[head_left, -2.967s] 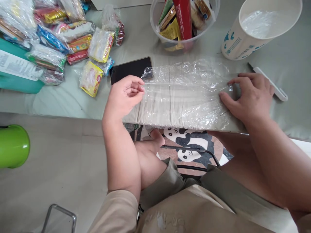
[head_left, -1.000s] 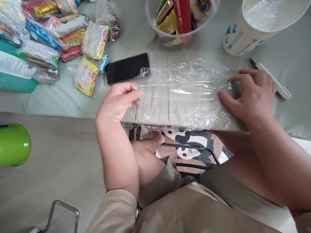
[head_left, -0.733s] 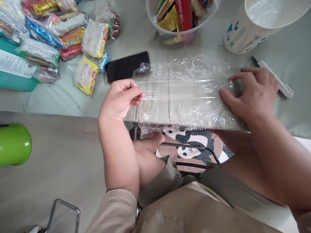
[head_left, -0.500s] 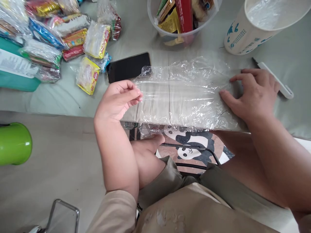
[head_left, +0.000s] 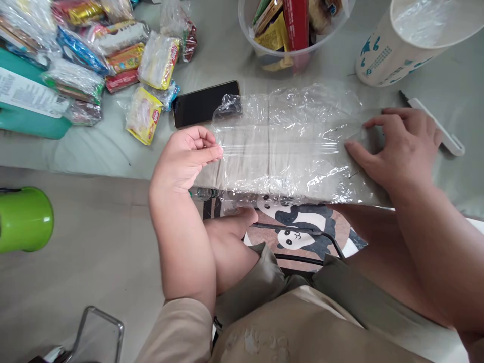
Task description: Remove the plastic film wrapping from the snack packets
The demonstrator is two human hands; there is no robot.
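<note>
A sheet of clear plastic film (head_left: pixel 291 146) lies spread over the table's near edge, wrinkled along its borders, with its lower part hanging over the edge. Thumb and fingertips of my left hand (head_left: pixel 185 156) pinch its left side. My right hand (head_left: pixel 403 143) rests at the film's right side with fingers spread, thumb and index near the film's edge. Just beyond that hand lies a white-handled knife (head_left: pixel 438 126), its dark blade pointing away. The film's upper left corner overlaps a black phone (head_left: pixel 204 105).
Plastic-wrapped snack packs (head_left: pixel 124 38) are heaped at the upper left beside a teal container (head_left: pixel 30 108). At the back stand a clear tub (head_left: pixel 302 55) of packets and a white paper bucket (head_left: pixel 393 55) with film inside. A green bin (head_left: pixel 26 219) is on the floor, left.
The table objects have shifted slightly right in view. My left fingers have closed more tightly at the film's left edge, while my right hand stays spread at the other side.
</note>
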